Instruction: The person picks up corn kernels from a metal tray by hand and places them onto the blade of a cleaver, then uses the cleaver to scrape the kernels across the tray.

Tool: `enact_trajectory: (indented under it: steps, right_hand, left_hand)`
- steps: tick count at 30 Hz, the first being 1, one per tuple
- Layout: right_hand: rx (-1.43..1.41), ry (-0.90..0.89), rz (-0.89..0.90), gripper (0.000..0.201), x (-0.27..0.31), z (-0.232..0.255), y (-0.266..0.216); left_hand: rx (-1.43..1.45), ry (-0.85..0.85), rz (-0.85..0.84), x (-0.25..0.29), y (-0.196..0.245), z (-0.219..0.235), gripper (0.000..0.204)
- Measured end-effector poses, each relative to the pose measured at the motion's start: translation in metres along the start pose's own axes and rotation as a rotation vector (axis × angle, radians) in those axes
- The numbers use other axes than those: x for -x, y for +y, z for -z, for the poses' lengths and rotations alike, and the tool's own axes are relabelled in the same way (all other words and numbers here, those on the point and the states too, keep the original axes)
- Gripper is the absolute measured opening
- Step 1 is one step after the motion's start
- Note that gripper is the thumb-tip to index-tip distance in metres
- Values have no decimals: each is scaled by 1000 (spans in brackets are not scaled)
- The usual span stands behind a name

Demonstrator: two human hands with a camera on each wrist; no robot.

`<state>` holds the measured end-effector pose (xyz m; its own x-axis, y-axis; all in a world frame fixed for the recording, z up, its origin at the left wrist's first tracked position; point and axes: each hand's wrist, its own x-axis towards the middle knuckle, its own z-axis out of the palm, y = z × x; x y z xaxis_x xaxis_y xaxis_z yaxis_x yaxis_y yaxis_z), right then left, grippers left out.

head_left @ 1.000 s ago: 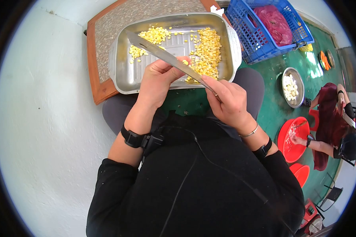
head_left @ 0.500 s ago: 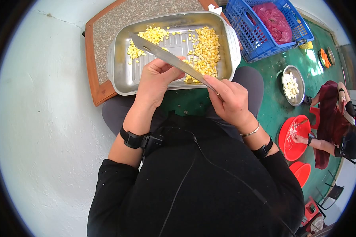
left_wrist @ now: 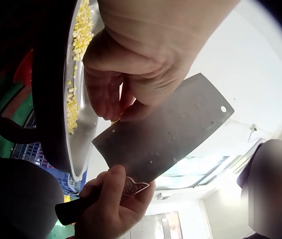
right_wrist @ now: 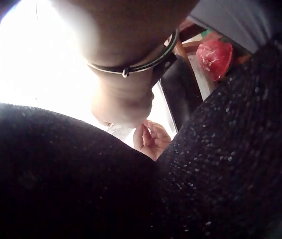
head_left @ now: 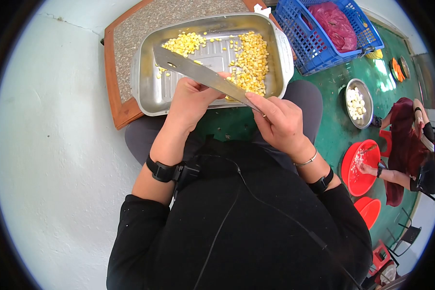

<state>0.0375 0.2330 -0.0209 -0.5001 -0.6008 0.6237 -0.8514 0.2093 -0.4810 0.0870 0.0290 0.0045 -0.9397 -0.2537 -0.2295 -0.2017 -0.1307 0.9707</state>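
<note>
My right hand (head_left: 280, 116) grips the dark handle of a broad cleaver (head_left: 198, 71), forefinger and thumb near the base of the blade. The blade slants up to the left over a metal roasting pan (head_left: 286, 63). My left hand (head_left: 191, 99) is at the pan's near side, thumb and fingers pinched behind the blade. In the left wrist view a small yellowish corn kernel (left_wrist: 115, 122) shows at those fingertips, right at the blade's edge. Loose corn kernels (head_left: 251, 63) lie heaped at the pan's right, with a smaller heap of kernels (head_left: 186, 43) at the left.
The pan overlaps a wood-framed table (head_left: 123, 72). Beyond its right end stands a blue crate (head_left: 314, 55) holding a pink bag (head_left: 336, 31). On the green floor are a metal bowl (head_left: 369, 116) of white pieces and a red basin (head_left: 350, 181), with another person's hand in it.
The cleaver has rolled so more of its flat face shows, its far end lower and further left. The kernel seen at the left fingertips a second ago is now behind the blade in the head view.
</note>
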Motion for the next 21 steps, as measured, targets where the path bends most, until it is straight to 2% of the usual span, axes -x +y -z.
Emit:
enact_trajectory:
  steps: [7,10,13,15,19,21]
  right_hand:
    - [-10,27,3,42,0,-1,0]
    - [-7,27,-2,42,1,-1,1]
    - [16,0,-21,42,2,-1,1]
    - [36,-8,-32,42,3,0,0]
    - [96,-16,-49,42,5,1,2]
    - [91,-16,-64,41,5,1,1]
  left_hand:
    - [39,-37,10,-2,-7,-2,21]
    - [100,-35,78,-6,-8,-3,19]
    - [37,-56,40,-13,-12,-4,14]
    - [-91,-81,-90,-17,-17,-4,10]
    - [-232,-98,-109,-23,-14,-3,9]
    - [-270,-89,-60,-25,-14,-4,11]
